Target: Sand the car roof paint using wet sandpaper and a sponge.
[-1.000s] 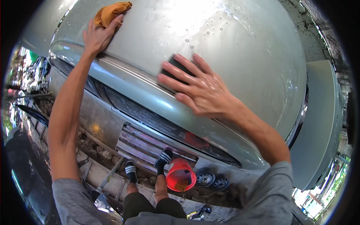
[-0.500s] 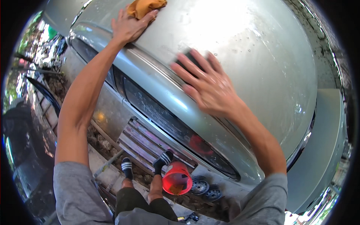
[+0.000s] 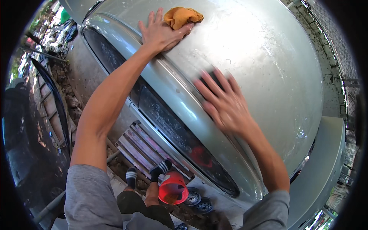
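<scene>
One wet silver car roof (image 3: 268, 99) gleams under both hands (image 3: 159, 36), wheels (image 3: 203, 206) below.

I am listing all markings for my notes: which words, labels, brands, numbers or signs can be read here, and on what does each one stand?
None: no text can be read in this view.
Silver car roof and orange cloth: no readable marking.
Red bucket: a pale patch on its side, too small to tell whether it is lettering.
Striped footwear: no readable letters.
</scene>
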Motion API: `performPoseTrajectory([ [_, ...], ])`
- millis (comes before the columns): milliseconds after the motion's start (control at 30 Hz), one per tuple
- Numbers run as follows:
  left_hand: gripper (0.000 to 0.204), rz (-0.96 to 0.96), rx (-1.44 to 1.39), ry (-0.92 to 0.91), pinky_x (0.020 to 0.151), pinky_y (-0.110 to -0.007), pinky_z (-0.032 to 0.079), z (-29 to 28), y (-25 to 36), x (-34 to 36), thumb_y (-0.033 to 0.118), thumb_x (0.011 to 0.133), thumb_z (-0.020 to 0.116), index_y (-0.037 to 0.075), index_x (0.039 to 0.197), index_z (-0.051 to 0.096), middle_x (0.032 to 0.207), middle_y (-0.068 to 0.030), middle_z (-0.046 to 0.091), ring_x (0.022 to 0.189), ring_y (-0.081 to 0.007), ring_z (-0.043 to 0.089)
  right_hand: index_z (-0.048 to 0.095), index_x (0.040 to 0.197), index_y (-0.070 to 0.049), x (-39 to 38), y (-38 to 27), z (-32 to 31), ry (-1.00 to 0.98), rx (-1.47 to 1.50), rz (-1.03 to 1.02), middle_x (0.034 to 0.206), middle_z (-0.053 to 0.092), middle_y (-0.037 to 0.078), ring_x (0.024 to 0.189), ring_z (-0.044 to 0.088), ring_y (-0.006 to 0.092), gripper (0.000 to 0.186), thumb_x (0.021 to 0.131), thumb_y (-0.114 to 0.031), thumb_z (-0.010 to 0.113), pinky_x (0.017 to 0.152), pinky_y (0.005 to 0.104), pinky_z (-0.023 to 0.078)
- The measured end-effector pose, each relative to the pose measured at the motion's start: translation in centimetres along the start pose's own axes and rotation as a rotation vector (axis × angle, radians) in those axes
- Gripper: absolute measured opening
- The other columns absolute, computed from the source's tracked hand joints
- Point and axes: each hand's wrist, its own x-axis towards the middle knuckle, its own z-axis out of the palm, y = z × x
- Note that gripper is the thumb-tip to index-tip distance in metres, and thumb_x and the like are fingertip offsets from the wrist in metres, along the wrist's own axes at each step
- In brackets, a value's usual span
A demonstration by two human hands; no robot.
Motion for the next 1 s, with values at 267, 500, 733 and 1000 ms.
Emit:
performPoseTrajectory([
  [267,0.102,0.004,0.075,-0.017,0.111,-0.066,0.007,-2.3,0.4,0.6,0.086,0.074,0.039,0.020,0.152,0.030,0.158,-0.0161,0.020,0.146,-0.0373,0.015,0.038,0.148,-0.021,1.1,-0.5,-1.4,0.018,-0.062,0.030,0.156,0.031,0.006,0.145,0.024,0.0327,0.050,0.099,-0.032,0.036,0.118,0.0520,0.008],
  [500,0.100,-0.003,0.188,-0.131,0.112,-0.065,0.007,-2.3,-1.9,2.2,0.085,0.076,0.038,0.020,0.151,0.033,0.159,-0.0152,0.018,0.146,-0.0369,0.014,0.038,0.148,-0.023,-2.2,-2.2,1.1,0.067,-0.053,0.190,0.156,0.031,0.007,0.144,0.025,0.0336,0.053,0.096,-0.032,0.042,0.116,0.0562,0.014],
  [733,0.096,0.026,0.045,-0.127,0.113,-0.064,0.008,-1.6,1.7,2.4,0.081,0.078,0.043,0.019,0.151,0.033,0.159,-0.0150,0.019,0.146,-0.0370,0.014,0.039,0.146,-0.016,4.0,13.5,-2.1,0.306,-0.235,0.591,0.154,0.034,0.010,0.141,0.029,0.0349,0.049,0.099,-0.032,0.035,0.115,0.0558,0.018],
  [1000,0.091,0.002,0.140,-0.053,0.112,-0.063,0.012,-3.8,-1.7,2.4,0.074,0.080,0.051,0.024,0.152,0.028,0.157,-0.0136,0.024,0.145,-0.0362,0.018,0.036,0.148,-0.018,-5.3,2.1,0.8,0.181,-0.133,0.486,0.155,0.030,0.009,0.143,0.026,0.0362,0.058,0.095,-0.039,0.042,0.115,0.0576,0.015],
])
